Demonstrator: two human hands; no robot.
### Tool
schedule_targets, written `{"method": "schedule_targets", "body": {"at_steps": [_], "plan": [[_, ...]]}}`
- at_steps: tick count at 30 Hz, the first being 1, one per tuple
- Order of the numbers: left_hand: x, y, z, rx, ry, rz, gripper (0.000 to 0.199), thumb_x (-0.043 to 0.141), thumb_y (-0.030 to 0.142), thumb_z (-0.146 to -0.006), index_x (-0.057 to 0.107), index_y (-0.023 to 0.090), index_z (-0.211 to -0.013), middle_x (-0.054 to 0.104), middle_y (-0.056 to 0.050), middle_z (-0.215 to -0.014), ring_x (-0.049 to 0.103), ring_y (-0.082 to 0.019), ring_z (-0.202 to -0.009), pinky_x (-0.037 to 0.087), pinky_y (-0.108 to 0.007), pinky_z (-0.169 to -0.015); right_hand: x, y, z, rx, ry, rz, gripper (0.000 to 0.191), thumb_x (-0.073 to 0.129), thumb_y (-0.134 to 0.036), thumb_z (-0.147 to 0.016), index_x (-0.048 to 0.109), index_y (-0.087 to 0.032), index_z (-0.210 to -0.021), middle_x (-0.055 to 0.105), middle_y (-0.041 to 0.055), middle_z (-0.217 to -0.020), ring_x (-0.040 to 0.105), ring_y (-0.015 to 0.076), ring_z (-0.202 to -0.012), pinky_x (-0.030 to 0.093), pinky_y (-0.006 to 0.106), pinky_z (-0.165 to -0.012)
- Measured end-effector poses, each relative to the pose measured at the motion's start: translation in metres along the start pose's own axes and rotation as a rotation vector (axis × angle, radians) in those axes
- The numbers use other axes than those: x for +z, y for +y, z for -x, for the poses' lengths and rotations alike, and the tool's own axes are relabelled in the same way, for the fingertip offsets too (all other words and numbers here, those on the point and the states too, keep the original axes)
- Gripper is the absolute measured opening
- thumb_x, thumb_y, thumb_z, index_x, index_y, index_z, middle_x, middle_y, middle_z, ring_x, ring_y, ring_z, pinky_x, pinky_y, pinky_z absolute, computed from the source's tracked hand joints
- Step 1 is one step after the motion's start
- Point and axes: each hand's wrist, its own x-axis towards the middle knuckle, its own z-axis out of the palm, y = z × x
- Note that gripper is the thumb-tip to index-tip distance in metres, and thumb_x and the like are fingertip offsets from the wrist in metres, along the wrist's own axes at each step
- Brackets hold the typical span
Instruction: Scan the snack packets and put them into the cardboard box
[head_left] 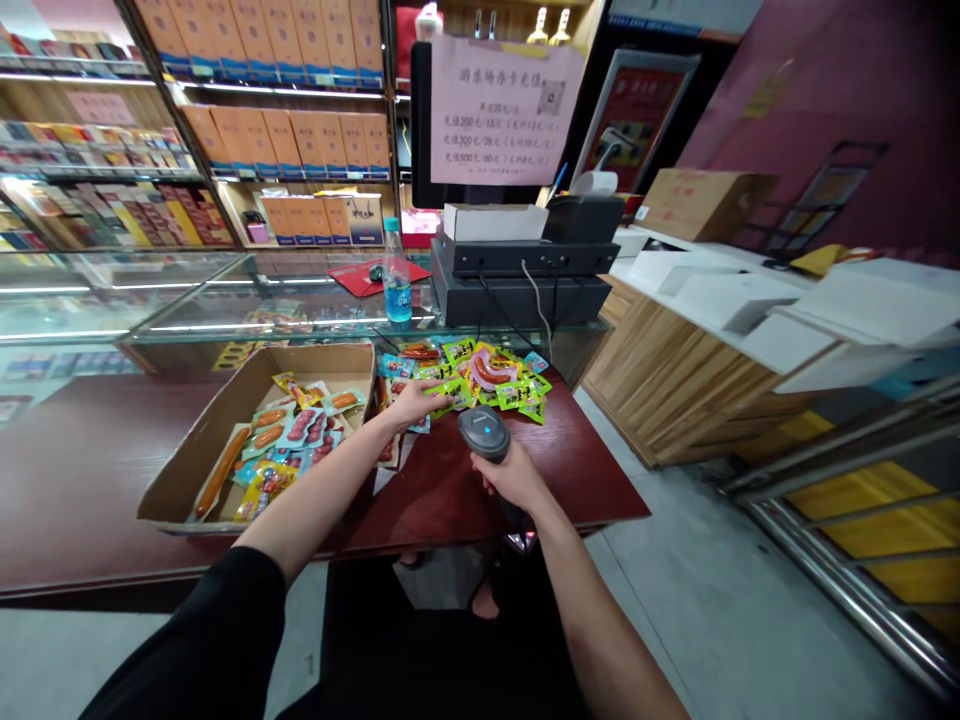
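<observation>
My right hand is wrapped around the grip of a dark grey barcode scanner, with its head over the red-brown table. My left hand reaches across to the snack pile, its fingers closed at the edge of a green snack packet. Around that packet lie more green packets and a pink-trayed sausage pack. Left of my forearm stands a cardboard box holding several packaged sausages and snacks, among them a long brown sausage.
Behind the pile are a glass counter, a bottle of blue drink, and a black cash drawer with a hanging cable. A monitor carries a pink paper sign. To the right stands a wooden cabinet with white boxes.
</observation>
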Motion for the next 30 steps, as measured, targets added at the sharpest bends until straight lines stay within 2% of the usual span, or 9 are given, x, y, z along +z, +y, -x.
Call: {"method": "schedule_targets", "body": {"at_steps": [5, 8, 11, 14, 20, 24, 27, 30], "plan": [[0.001, 0.001, 0.000, 0.041, -0.027, -0.040, 0.061, 0.076, 0.038, -0.069, 0.062, 0.017, -0.125, 0.062, 0.003, -0.063, 0.038, -0.003, -0.035, 0.034, -0.019, -0.038, 0.000, 0.002, -0.002, -0.001, -0.002, 0.000, 0.018, 0.060, -0.036, -0.077, 0.059, -0.018, -0.071, 0.060, -0.0009, -0.047, 0.056, 0.0128, -0.036, 0.042, 0.020, -0.037], [0.003, 0.004, 0.001, 0.026, 0.038, -0.020, 0.060, 0.081, 0.033, -0.064, 0.061, 0.016, -0.118, 0.056, 0.006, -0.055, 0.039, -0.004, -0.035, 0.034, -0.018, -0.038, 0.000, 0.001, -0.001, -0.029, -0.003, -0.005, 0.018, 0.061, -0.035, -0.077, 0.059, -0.017, -0.071, 0.060, -0.0006, -0.048, 0.056, 0.0119, -0.037, 0.042, 0.019, -0.037], [0.005, 0.005, 0.001, -0.009, 0.087, 0.001, 0.050, 0.081, 0.031, -0.063, 0.061, 0.015, -0.106, 0.050, 0.008, -0.051, 0.036, -0.003, -0.032, 0.029, -0.016, -0.033, 0.001, -0.002, 0.001, -0.027, 0.001, -0.007, 0.017, 0.062, -0.034, -0.076, 0.059, -0.017, -0.074, 0.060, -0.0007, -0.048, 0.055, 0.0118, -0.036, 0.041, 0.019, -0.036], [0.005, 0.005, 0.000, 0.003, 0.074, 0.018, 0.044, 0.080, 0.032, -0.064, 0.061, 0.015, -0.099, 0.049, 0.008, -0.050, 0.036, -0.003, -0.030, 0.026, -0.016, -0.031, 0.001, -0.003, 0.001, -0.009, 0.005, -0.005, 0.017, 0.062, -0.034, -0.075, 0.059, -0.017, -0.074, 0.061, -0.0007, -0.048, 0.054, 0.0126, -0.035, 0.041, 0.020, -0.036], [0.004, 0.003, 0.000, 0.006, 0.056, 0.015, 0.051, 0.084, 0.042, -0.059, 0.063, 0.016, -0.097, 0.047, 0.009, -0.048, 0.037, -0.004, -0.030, 0.026, -0.017, -0.032, -0.001, -0.001, 0.003, 0.014, 0.012, 0.019, 0.017, 0.063, -0.033, -0.075, 0.061, -0.017, -0.069, 0.061, 0.0010, -0.046, 0.056, 0.0135, -0.036, 0.041, 0.020, -0.036], [0.004, 0.003, -0.001, -0.002, 0.067, 0.005, 0.051, 0.085, 0.040, -0.059, 0.062, 0.016, -0.098, 0.049, 0.008, -0.049, 0.038, -0.005, -0.032, 0.030, -0.019, -0.034, -0.001, -0.002, 0.003, 0.015, 0.000, 0.011, 0.016, 0.063, -0.032, -0.075, 0.061, -0.017, -0.068, 0.061, 0.0004, -0.047, 0.055, 0.0127, -0.036, 0.041, 0.019, -0.037], [-0.002, 0.008, -0.003, 0.029, 0.095, 0.057, 0.046, 0.084, 0.036, -0.059, 0.062, 0.016, -0.094, 0.059, 0.005, -0.059, 0.047, -0.006, -0.041, 0.039, -0.020, -0.043, -0.001, -0.007, 0.000, 0.033, -0.019, 0.011, 0.015, 0.066, -0.031, -0.073, 0.062, -0.017, -0.069, 0.062, 0.0006, -0.046, 0.055, 0.0127, -0.036, 0.041, 0.019, -0.037], [-0.022, 0.019, 0.000, 0.100, 0.161, 0.082, 0.041, 0.084, 0.032, -0.057, 0.060, 0.015, -0.087, 0.063, 0.003, -0.066, 0.056, -0.009, -0.055, 0.044, -0.020, -0.054, 0.000, -0.015, -0.007, 0.023, -0.055, 0.015, 0.015, 0.068, -0.030, -0.072, 0.062, -0.017, -0.068, 0.062, 0.0004, -0.046, 0.056, 0.0128, -0.036, 0.042, 0.019, -0.038]]}}
